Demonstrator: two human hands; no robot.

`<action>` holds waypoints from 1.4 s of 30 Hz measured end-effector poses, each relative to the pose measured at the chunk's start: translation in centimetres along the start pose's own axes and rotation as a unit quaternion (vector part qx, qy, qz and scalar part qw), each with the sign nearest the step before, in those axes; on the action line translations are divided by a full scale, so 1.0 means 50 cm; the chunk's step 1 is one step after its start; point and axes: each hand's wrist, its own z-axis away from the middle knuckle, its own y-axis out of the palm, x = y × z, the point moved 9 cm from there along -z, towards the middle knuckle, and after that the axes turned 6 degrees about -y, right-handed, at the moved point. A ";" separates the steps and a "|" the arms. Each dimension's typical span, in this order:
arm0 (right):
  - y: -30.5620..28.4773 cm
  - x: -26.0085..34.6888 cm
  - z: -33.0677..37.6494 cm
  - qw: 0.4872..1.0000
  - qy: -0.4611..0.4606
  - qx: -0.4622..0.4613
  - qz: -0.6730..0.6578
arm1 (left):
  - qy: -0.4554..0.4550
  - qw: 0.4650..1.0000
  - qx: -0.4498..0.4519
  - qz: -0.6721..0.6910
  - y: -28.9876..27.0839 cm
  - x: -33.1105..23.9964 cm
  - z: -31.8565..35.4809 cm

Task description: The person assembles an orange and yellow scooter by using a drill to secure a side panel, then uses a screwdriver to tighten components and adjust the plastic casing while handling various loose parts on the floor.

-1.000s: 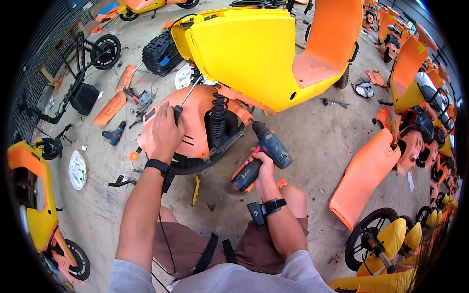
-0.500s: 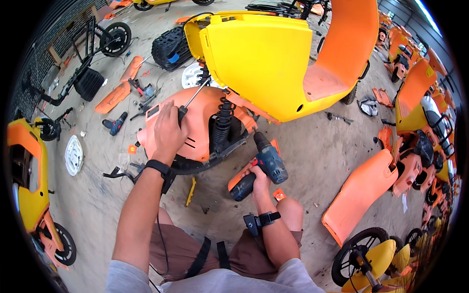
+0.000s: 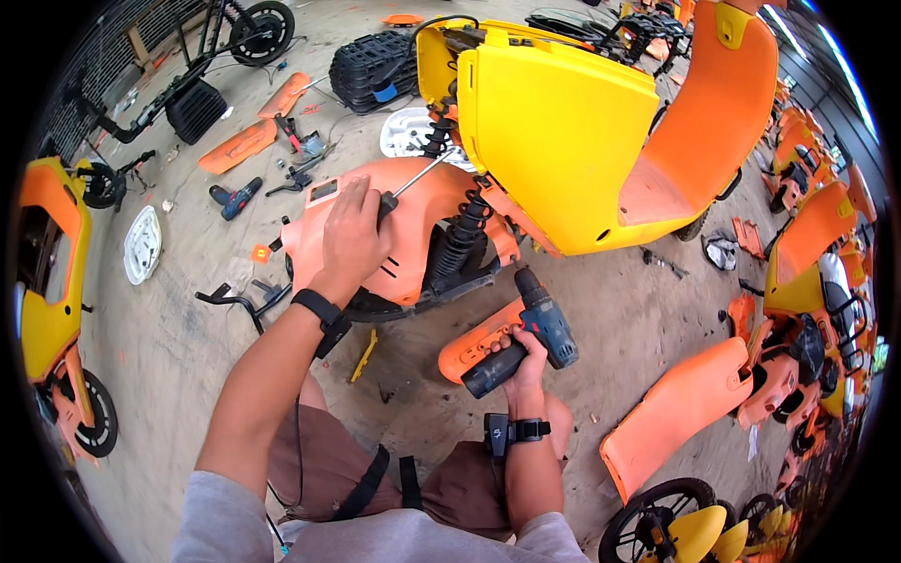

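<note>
My left hand is closed around the dark handle of a screwdriver, resting over the orange rear fender of a yellow and orange scooter. The shaft points up and right toward the shock absorber area; whether its tip touches anything I cannot tell. My right hand grips a dark blue cordless drill, its nose up, close below the end of an orange bracket. Behind the drill's battery shows an orange panel piece. Between the hands stands a black coil shock absorber.
On the floor at left lie another drill, orange strips and a white tray-like part. A yellow strip lies near my knees. A large orange panel and more scooters fill the right.
The view has shifted, so the scooter sits farther right. The drill has moved slightly right and down, and more of the orange panel piece shows beside it. Both hands keep their grips.
</note>
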 end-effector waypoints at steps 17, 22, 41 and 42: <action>0.014 0.022 0.019 0.987 -0.079 -0.028 0.137 | 0.014 1.000 -0.012 -0.003 -0.002 0.002 0.002; 0.010 0.021 0.017 0.987 -0.077 -0.021 0.143 | 0.018 1.000 -0.025 -0.007 -0.005 0.002 0.005; 0.008 0.027 0.024 0.985 -0.087 -0.032 0.145 | 0.013 0.999 -0.039 -0.011 -0.007 0.006 0.007; 0.010 0.026 0.026 0.985 -0.088 -0.033 0.146 | 0.011 0.999 -0.036 -0.010 -0.007 0.007 0.007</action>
